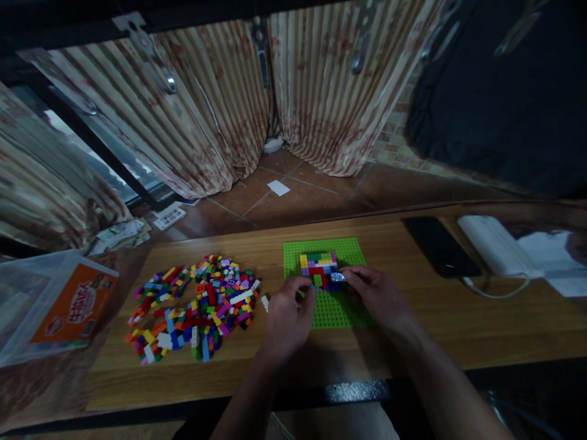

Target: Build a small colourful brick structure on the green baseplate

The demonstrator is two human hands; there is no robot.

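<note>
A small structure of toy building bricks point(317, 264) in red, yellow, purple, green and blue stands on a green studded baseplate point(343, 311). My right hand point(378, 296) is at its right side, with thumb and forefinger closed on a shiny blue brick point(337, 277) against the structure. At the front left corner, my left hand point(290, 311) has its fingers curled, the thumb and forefinger nearly meeting by the bricks. What those fingertips hold, if anything, is too small to make out. A white brick point(265, 302) lies just left of my left hand.
Loose mixed bricks point(211, 299) spread over the left of the wooden table point(321, 360). A black phone point(440, 247) and a white power bank point(498, 244) with a cable lie at the right. Beyond the left edge stands a clear plastic box point(18, 305) with an orange label.
</note>
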